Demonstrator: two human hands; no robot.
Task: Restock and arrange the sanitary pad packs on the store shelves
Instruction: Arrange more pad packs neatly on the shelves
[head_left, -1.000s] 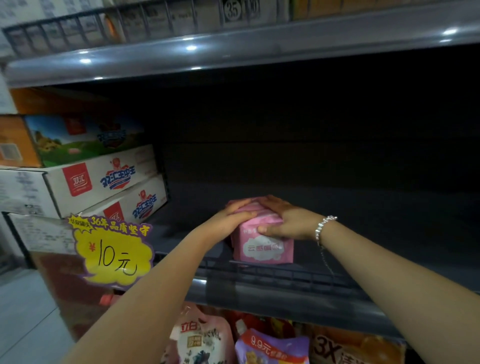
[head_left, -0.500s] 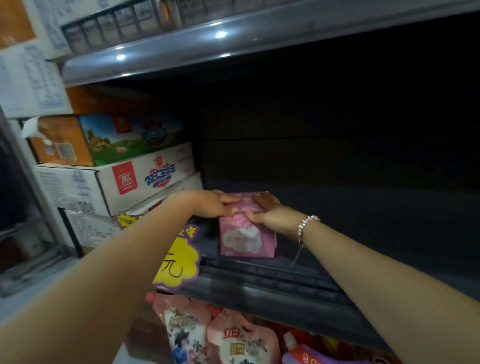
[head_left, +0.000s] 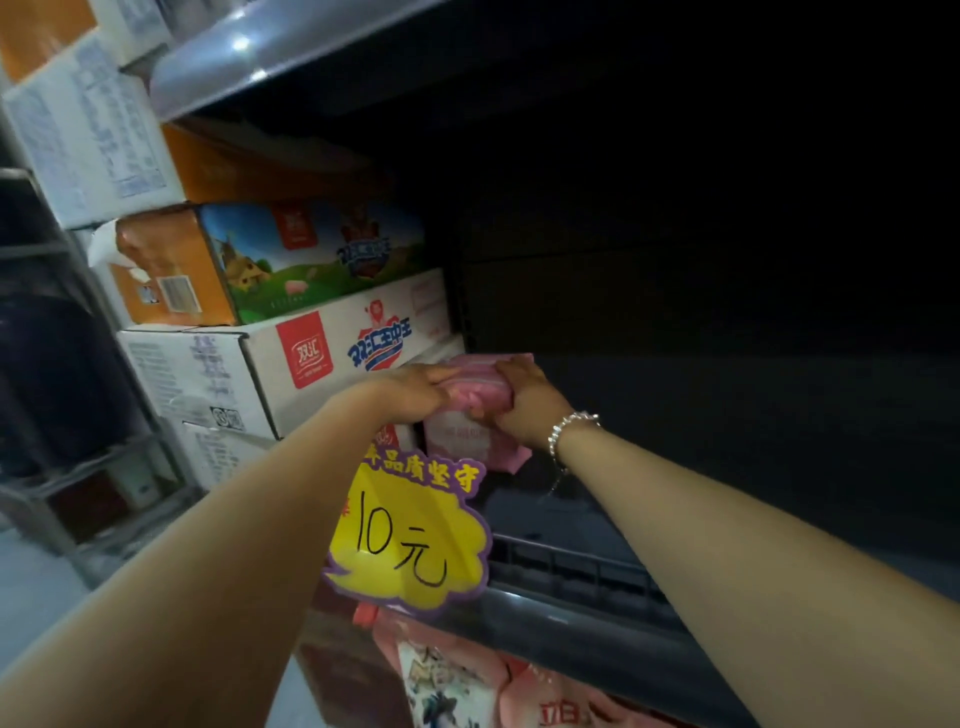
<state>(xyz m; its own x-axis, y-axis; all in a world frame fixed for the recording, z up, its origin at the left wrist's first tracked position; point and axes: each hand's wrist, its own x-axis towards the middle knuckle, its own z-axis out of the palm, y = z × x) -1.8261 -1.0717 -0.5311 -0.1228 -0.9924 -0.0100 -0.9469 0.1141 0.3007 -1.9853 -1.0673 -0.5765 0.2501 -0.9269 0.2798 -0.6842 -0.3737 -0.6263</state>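
A pink sanitary pad pack (head_left: 467, 441) stands upright on the dark shelf (head_left: 597, 519), close against the stacked cartons on its left. My left hand (head_left: 415, 387) grips the pack's top left edge. My right hand (head_left: 524, 405), with a beaded bracelet at the wrist, holds the top right edge, fingers curled over the pink wrapper. The pack's lower left corner is hidden behind the yellow price sign.
White and orange cartons (head_left: 311, 353) are stacked at the shelf's left end. A yellow price sign (head_left: 415, 540) reading 10 hangs on the shelf's front rail (head_left: 597, 571). Pouches (head_left: 467, 680) fill the shelf below. The shelf's right part lies in dark shadow.
Both hands have slid the pink pack leftwards along the shelf until it stands by the cartons. The camera has turned left and moved closer.
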